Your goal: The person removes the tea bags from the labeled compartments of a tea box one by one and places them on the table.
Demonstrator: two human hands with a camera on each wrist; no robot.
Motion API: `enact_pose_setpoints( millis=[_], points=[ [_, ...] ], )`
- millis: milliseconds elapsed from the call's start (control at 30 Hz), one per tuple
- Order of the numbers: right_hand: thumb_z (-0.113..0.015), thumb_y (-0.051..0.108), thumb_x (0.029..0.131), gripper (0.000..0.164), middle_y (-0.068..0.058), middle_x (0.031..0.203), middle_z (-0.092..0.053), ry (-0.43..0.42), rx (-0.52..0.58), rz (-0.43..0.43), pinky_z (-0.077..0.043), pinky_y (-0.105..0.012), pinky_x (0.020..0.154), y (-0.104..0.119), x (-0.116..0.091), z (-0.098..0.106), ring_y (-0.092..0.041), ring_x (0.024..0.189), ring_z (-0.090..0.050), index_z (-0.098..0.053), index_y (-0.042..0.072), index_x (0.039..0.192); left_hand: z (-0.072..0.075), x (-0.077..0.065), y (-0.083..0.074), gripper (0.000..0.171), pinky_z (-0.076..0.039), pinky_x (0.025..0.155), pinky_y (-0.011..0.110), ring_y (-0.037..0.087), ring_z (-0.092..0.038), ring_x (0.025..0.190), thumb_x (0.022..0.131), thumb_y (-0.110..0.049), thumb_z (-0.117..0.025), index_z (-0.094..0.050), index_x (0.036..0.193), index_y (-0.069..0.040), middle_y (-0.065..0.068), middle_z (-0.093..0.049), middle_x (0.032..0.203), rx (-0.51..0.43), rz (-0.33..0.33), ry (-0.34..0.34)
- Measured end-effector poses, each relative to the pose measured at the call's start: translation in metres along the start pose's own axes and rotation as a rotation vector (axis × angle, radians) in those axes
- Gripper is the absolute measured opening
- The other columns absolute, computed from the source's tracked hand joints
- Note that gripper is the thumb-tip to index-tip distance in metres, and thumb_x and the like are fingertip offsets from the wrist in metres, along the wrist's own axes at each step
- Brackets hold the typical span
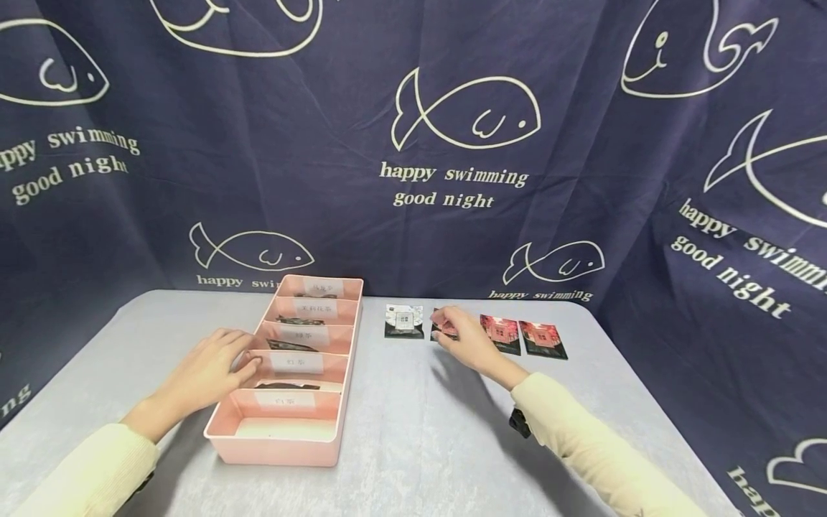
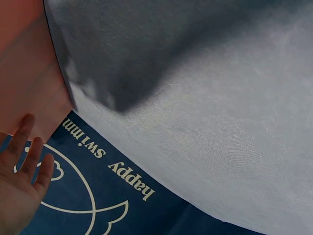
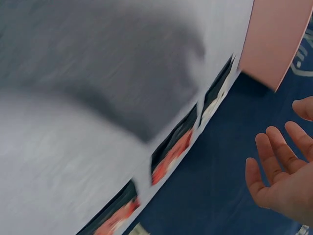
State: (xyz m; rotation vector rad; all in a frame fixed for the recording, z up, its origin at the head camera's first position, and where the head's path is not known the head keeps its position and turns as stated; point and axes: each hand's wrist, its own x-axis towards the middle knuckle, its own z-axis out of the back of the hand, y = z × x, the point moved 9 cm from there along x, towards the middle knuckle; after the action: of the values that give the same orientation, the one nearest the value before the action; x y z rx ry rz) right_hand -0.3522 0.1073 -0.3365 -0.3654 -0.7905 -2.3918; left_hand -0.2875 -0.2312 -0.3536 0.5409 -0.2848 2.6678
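Note:
My left hand (image 1: 213, 366) is at the left rim of a pink divided box (image 1: 274, 451), fingers loosely spread; in the left wrist view its fingers hold nothing. Over a row of flat sachets hovers my right hand (image 1: 468, 341), thumb and fingers apart, nothing between them in the right wrist view. Beneath it lies a red-and-black sachet (image 3: 173, 154), partly hidden in the head view. To its left is a white-and-black sachet (image 1: 404, 321). Two more red-and-black sachets, one nearer (image 1: 500, 334) and one at the far right (image 1: 543, 339), lie to its right.
White paper labels with writing mark the box's compartments, such as the front label (image 1: 284, 399). Dark sachets, one of them in the middle compartment (image 1: 291, 346), stand in several compartments. A grey tabletop (image 1: 400, 431) meets a dark blue curtain (image 1: 349, 179) behind.

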Motion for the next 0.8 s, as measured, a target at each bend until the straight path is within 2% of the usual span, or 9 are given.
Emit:
enact_pose_setpoints(
  millis=[133, 300, 500, 800],
  points=[
    [-0.064, 0.009, 0.081, 0.024, -0.011, 0.1, -0.063, 0.027, -0.009, 0.062, -0.05, -0.036, 0.081, 0.023, 0.004, -0.013, -0.026, 0.088, -0.06, -0.06, 0.002, 0.103, 0.0, 0.0, 0.001, 0.03, -0.042, 0.089, 0.051, 0.033, -0.053, 0.102, 0.082, -0.026, -0.061, -0.062, 0.103, -0.004, 0.014, -0.063, 0.104, 0.001, -0.001, -0.001],
    [-0.063, 0.012, 0.083, 0.023, -0.008, 0.103, -0.063, 0.077, -0.012, 0.13, -0.049, -0.037, 0.083, 0.051, 0.007, -0.029, -0.025, 0.093, -0.06, -0.06, 0.004, 0.104, 0.0, 0.0, 0.001, 0.029, -0.042, 0.089, 0.051, 0.033, -0.053, 0.103, 0.083, -0.026, -0.061, -0.062, 0.102, -0.005, 0.013, -0.063, 0.105, -0.001, 0.006, 0.003],
    [-0.061, 0.015, 0.085, 0.022, -0.006, 0.103, -0.064, 0.119, -0.035, 0.239, -0.048, -0.032, 0.084, 0.085, 0.01, -0.043, -0.02, 0.094, -0.059, -0.059, 0.007, 0.105, 0.001, 0.0, 0.001, 0.031, -0.042, 0.089, 0.051, 0.033, -0.053, 0.103, 0.083, -0.027, -0.061, -0.061, 0.104, -0.004, 0.014, -0.063, 0.106, 0.002, 0.014, 0.008],
    [-0.058, 0.02, 0.086, 0.022, -0.003, 0.104, -0.063, 0.182, -0.066, 0.321, -0.047, -0.031, 0.085, 0.127, 0.011, -0.058, -0.015, 0.095, -0.057, -0.059, 0.009, 0.106, 0.0, 0.0, 0.001, 0.034, -0.041, 0.09, 0.052, 0.033, -0.052, 0.104, 0.083, -0.027, -0.06, -0.061, 0.106, -0.002, 0.016, -0.063, 0.107, -0.001, 0.013, 0.006]
  ],
)
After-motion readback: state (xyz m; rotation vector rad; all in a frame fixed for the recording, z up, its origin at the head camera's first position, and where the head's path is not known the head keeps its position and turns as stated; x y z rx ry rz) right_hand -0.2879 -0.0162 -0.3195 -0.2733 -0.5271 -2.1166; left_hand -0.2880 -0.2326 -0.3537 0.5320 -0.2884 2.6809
